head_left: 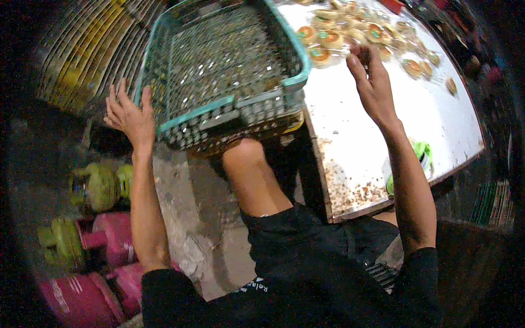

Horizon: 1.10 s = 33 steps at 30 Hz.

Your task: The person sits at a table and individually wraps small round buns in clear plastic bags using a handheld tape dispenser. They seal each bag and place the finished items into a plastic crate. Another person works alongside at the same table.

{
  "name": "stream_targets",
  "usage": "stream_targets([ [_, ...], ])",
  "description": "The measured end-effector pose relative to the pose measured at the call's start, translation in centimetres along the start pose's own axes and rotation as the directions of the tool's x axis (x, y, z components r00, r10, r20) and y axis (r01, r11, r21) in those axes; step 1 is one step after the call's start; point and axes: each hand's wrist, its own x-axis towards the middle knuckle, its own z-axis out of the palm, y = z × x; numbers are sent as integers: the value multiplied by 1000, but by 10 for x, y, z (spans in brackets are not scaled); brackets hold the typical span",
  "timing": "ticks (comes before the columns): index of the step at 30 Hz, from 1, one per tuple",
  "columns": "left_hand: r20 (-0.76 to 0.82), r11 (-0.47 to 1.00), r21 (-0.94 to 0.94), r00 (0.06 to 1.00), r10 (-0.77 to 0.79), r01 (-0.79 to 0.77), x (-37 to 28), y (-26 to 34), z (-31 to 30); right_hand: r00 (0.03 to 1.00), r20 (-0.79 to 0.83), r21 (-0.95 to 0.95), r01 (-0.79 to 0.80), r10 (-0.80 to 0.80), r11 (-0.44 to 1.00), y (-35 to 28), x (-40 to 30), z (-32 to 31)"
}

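Note:
My left hand (130,111), fingers spread, is beside the left side of a green plastic basket (266,98); whether it touches the rim I cannot tell. The basket has mesh walls, and its bottom shows no large items. Over the white tabletop (352,143), my right hand (371,78) hovers near a pile of small round wrapped pastries (328,37) with orange and green tops. Its fingers are partly curled and its fingertips are blurred; nothing is plainly held. A bright green roll or band (422,153) lies partly behind my right forearm.
Pink gas cylinders (82,299) and yellow-green ones (100,186) stand on the floor at left. Slatted yellow and grey racks or crates (86,53) fill the upper left. My bare knee (246,156) is just below the basket, beside the table's edge.

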Motion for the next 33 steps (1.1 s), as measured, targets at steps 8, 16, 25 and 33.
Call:
stream_targets([
  [8, 160, 131, -986, 768, 620, 99, 10, 325, -65, 911, -66, -247, -410, 407, 878, 125, -58, -49],
  [16, 601, 180, -788, 670, 435, 589, -19, 384, 35, 809, -29, -309, -566, 587, 764, 234, 2, 59],
  [25, 611, -44, -753, 723, 323, 656, -14, 377, 47, 589, -319, 33, -776, 743, 630, 224, 44, 124],
  [33, 871, -109, -351, 367, 326, 930, -52, 388, 44, 730, -198, 404, -547, 654, 733, 71, -110, -7],
])
